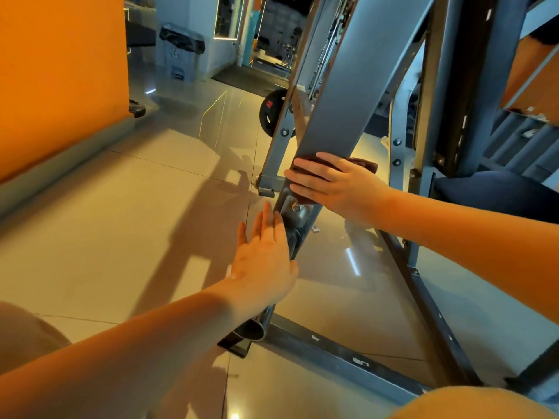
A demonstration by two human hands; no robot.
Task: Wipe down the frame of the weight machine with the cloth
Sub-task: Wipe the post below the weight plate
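Both hands lie flat, grasping nothing. The right hand (335, 186) presses a dark cloth (364, 163) with straight fingers against the slanted grey frame beam (348, 101) of the weight machine, near the beam's lower end. Further down the beam, the left hand (263, 261) rests with fingers extended, just beside a bolt (296, 208).

Painted metal, soft cloth, glossy tile.

On my feed the frame (348, 86) is grey painted metal, smooth with a dull satin sheen, the paint chipped in spots along its lowest bar. The cloth (364, 164) is a dark reddish fabric, matt and soft. The bolt (296, 208) is bare bright metal; the tube (251, 331) is smooth metal too. The floor (121, 237) is polished tile, mirror-glossy. The wall (60, 71) is matt orange paint. The bin (181, 55), far off and blurred, may be grey plastic.
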